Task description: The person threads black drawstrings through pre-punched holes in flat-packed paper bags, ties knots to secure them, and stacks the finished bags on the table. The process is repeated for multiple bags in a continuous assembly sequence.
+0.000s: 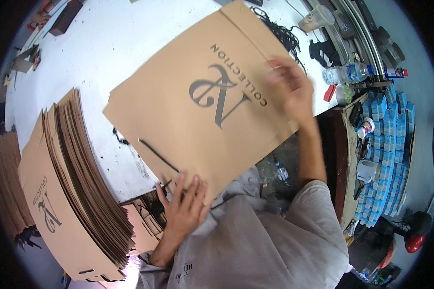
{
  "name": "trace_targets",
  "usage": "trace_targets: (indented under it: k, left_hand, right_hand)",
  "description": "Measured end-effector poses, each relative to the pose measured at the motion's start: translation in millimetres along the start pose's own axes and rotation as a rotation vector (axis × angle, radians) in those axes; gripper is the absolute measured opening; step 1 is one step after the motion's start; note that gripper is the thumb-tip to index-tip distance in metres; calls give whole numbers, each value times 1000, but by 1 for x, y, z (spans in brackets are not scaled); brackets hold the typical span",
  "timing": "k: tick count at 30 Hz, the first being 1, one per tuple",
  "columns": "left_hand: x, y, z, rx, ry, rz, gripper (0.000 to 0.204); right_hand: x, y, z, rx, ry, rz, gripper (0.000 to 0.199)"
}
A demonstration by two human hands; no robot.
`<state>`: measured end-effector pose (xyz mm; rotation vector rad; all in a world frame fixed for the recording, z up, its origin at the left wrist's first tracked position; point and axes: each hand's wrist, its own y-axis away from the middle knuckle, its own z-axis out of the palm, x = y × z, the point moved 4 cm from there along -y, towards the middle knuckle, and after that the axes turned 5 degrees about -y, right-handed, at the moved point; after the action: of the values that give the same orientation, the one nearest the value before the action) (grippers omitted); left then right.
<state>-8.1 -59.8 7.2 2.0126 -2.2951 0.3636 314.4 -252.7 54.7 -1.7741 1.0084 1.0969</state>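
Note:
A flat brown paper bag (178, 101) with a dark printed emblem lies tilted before me, over the white table and its near edge. A black cord handle (159, 155) runs across its lower left part. My left hand (185, 204) rests on the bag's near corner, fingers stretched out, the thumb by the end of the cord. Over the bag's right side is my right hand (291, 86), smeared by motion; whether it touches the bag I cannot tell. Stacked sheet edges show at the bag's left corner, so more bags may lie beneath.
A thick stack of brown paper bags (89, 178) stands at the left on the white table (96, 58). Loose black cords (284, 33) lie at the far right, near a plastic cup (317, 19) and a water bottle (347, 73). Blue-wrapped packs (383, 159) are piled at the right.

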Motion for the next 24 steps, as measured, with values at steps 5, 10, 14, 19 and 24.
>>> trace_targets:
  k: [5,10,14,19,24]
  left_hand:
    - [2,-3,-33,160,260,45,33]
    - [-44,-20,-106,615,377,-160,14]
    - [-68,12,-183,1081,197,-596,23]
    - [-86,129,-261,1661,207,-725,26]
    - [-61,222,-328,2029,-58,-549,24]
  right_hand:
    - [130,-55,-202,455,246,169,40]
    - [255,-62,-264,179,425,129,46]
    - [262,-72,-220,92,686,215,40]
    - [263,-58,-194,136,430,61,40]
    - [247,-46,-203,112,306,64,36]
